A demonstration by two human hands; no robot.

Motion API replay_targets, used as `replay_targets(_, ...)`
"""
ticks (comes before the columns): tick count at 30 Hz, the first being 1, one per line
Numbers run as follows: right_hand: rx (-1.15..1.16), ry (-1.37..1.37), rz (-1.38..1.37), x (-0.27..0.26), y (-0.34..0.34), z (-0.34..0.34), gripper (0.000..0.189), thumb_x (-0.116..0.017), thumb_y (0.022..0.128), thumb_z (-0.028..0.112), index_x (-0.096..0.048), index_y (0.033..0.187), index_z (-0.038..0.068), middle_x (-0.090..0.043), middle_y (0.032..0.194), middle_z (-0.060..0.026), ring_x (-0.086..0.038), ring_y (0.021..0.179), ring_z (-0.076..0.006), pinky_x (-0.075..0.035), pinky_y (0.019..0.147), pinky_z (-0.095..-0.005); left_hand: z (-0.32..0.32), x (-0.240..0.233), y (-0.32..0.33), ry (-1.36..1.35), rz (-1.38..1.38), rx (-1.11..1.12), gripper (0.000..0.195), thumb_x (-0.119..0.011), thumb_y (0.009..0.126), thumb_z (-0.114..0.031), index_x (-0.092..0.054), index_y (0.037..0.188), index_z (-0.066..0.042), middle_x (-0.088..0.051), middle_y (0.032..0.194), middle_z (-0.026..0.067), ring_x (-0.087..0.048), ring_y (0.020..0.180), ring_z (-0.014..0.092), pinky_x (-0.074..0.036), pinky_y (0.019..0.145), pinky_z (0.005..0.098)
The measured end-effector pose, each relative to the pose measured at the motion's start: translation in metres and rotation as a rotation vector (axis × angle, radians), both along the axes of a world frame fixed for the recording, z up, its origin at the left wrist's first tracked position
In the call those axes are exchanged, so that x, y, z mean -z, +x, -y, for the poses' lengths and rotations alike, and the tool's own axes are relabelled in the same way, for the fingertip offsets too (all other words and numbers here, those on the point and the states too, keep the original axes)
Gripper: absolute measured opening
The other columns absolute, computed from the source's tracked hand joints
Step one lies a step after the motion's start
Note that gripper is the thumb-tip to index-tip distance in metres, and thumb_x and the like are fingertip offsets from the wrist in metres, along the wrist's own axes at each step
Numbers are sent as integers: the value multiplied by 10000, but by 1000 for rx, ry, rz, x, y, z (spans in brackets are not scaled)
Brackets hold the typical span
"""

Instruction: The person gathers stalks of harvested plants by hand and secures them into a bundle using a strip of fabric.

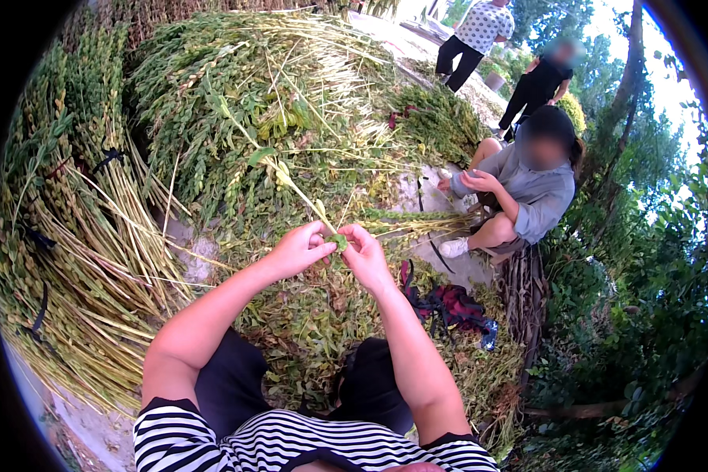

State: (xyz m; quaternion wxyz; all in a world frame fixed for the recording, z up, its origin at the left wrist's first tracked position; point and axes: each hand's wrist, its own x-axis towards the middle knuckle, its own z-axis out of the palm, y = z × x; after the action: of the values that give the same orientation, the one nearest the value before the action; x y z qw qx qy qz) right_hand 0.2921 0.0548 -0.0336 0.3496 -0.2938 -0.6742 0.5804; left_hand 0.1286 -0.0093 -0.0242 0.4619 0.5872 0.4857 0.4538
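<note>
My left hand point(304, 249) and my right hand point(364, 255) meet in front of me, at the lower end of a long plant stalk point(295, 184). The stalk slants up and left from my fingers and carries a few leaves and pods. A small green leaf point(337, 241) sits between my two hands, pinched by the fingertips. My left fingers curl round the stalk's end. Beyond my hands lies a large heap of cut leafy stalks point(212, 118). Loose leaves point(307, 312) cover the ground beneath my hands.
Stalk bundles tied with dark strips point(109, 158) lie at the left. A dark red and black cloth heap point(454, 307) lies right of my forearm. A seated person point(537, 183) is near stalks at the right; two people stand behind. Shrubs point(619, 330) border the right side.
</note>
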Motion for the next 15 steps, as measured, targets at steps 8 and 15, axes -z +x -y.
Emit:
replay_targets(8,87,-58,0,-5,0,-4,103,-557,886,101,-553,967,38,-554,760,35,-473,611,-24,-390,526,-181,2,5,-2,35,-159,44,134,-579,853,-93,-539,963,-30,-585,661,5,-585,621,79,-448,570,234)
replay_targets(15,89,-55,-33,-2,1,-4,125,-543,900,108,-582,994,35,-594,769,13,-505,645,-34,-400,557,-174,13,-6,4,131,-443,306,145,-600,818,-152,-565,932,-69,-558,577,10,-532,528,90,-417,513,271)
